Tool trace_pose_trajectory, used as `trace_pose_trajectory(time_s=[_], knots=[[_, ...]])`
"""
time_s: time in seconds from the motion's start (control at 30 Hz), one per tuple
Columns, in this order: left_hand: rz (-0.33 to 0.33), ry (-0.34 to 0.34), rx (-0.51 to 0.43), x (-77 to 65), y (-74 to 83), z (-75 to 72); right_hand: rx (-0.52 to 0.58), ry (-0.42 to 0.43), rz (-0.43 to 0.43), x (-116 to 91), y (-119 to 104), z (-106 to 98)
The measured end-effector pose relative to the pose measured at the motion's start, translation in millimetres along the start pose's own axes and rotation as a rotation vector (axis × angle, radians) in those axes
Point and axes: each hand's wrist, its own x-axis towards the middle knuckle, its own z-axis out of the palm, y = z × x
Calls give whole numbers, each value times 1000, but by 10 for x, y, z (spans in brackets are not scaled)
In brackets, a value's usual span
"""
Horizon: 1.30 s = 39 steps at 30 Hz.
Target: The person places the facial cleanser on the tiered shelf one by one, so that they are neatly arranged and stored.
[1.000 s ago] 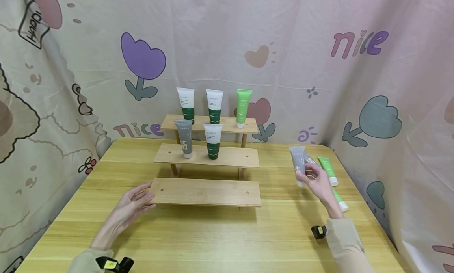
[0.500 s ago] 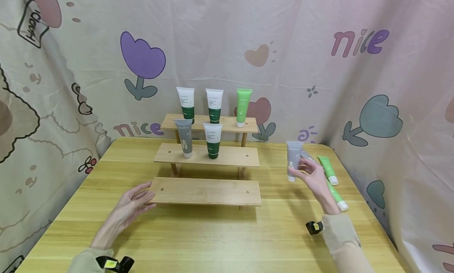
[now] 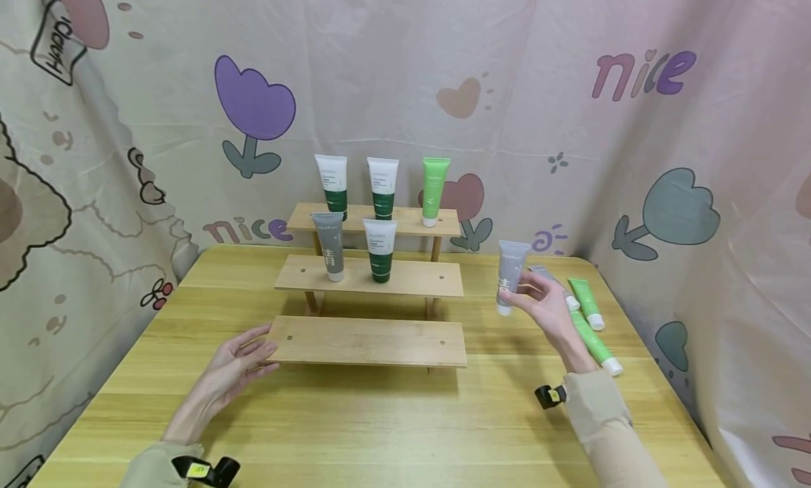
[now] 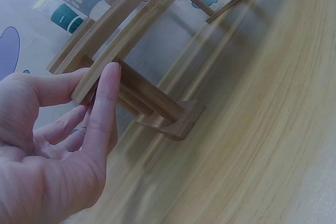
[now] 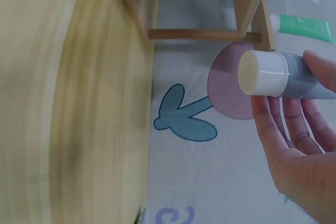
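Observation:
With my right hand (image 3: 548,310) I hold a grey squeeze tube (image 3: 512,268) upright, its white cap downward, above the table to the right of a three-step wooden display stand (image 3: 374,343). The right wrist view shows the thumb on one side of this tube and the fingers on the other. My left hand (image 3: 233,370) pinches the left end of the stand's lowest step between thumb and fingers. On the middle step stand another grey tube (image 3: 329,248) and a white-and-green tube (image 3: 381,252). Two white-and-green tubes and a light green tube (image 3: 434,192) stand on the top step.
To the right of my right hand, a grey tube (image 3: 568,298) and two green tubes (image 3: 586,305) lie on the wooden table (image 3: 393,432). A printed curtain (image 3: 507,44) hangs behind the table and along both sides.
My right hand has moved left and slightly farther back with the grey tube, which now stands more upright and away from the lying tubes. My left hand stays on the stand.

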Motion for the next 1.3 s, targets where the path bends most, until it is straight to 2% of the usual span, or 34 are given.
trace_pose_trajectory(time_s=[0.23, 0.87, 1.1, 1.3], knots=[[-9, 13, 5, 5, 9, 5, -5, -29, -22, 72, -91, 71], [12, -23, 5, -15, 18, 5, 15, -108, -75, 299, -382, 365], [14, -6, 29, -5, 12, 6, 16, -130, -90, 379, -487, 480], [-13, 6, 15, -7, 22, 16, 32, -145, -87, 439, -535, 580]])
